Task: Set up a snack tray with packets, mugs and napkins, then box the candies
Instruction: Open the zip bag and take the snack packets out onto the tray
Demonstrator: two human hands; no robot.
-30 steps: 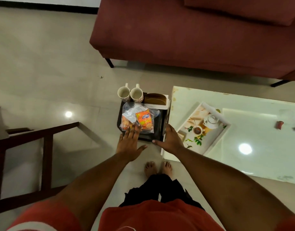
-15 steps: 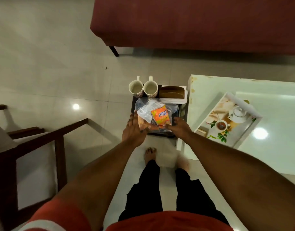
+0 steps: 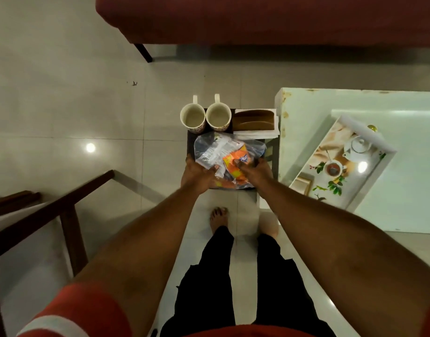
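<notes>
Two hands meet over a small dark stand (image 3: pixel 190 144) on the floor (image 3: pixel 63 105), just left of the white counter (image 3: pixel 403 190). The left hand (image 3: pixel 197 173) grips the clear packet (image 3: pixel 215 147), thumb pressed on top and fingers curled under its left edge. The right hand (image 3: pixel 256 172) grips the orange packet (image 3: pixel 234 164), thumb on its face and fingers wrapped round the right side. These two packets lie overlapped, the orange one on top with its long axis running near to far and its far end tipped a little right. More orange shows at the near edge, and whether that is a third packet cannot be told.

At the far edge of the stand two mugs (image 3: pixel 193 117) stand upright side by side, touching, both handles pointing far. Right of them is one brown napkin holder (image 3: pixel 254 119), long axis left to right, sitting on a stack of white napkins (image 3: pixel 255 135).

One white tray (image 3: pixel 366 128), printed with a teapot and cup, lies on the counter, its length running from near left to far right. A red sofa (image 3: pixel 257 20) is at the far side and a wooden chair (image 3: pixel 63 203) at near left.
</notes>
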